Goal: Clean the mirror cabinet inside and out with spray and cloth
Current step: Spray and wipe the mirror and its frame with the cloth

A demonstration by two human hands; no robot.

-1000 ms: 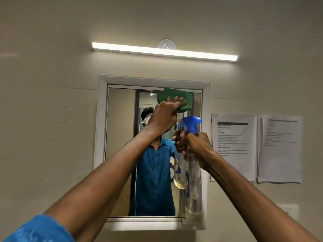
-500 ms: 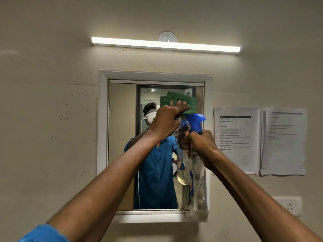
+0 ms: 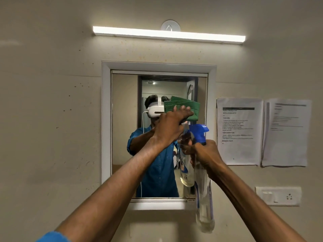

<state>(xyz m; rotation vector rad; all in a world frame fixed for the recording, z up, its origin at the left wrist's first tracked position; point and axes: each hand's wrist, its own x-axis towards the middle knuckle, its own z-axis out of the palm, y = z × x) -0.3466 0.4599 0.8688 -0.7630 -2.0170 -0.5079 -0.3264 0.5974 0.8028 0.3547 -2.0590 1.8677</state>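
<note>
— Where was the cloth?

— The left hand [image 3: 170, 126] pressed the green cloth [image 3: 181, 109] flat on the mirror [image 3: 125, 119], near its upper right corner, fingers laid over the fold. The cabinet door looked closed.

— And the bottle?

— The right hand [image 3: 203, 152] was curled round the neck of the spray bottle [image 3: 203, 198], just beside the mirror's right edge.

— Any advice?

— Probably even pressure and overlapping passes down from the top edge — and keep the nozzle off the glass.

Green cloth [image 3: 188, 106] flat against closed mirror cabinet [image 3: 158, 135] glass, upper right; clear spray bottle [image 3: 202, 189] upright, blue-nozzled.
</note>
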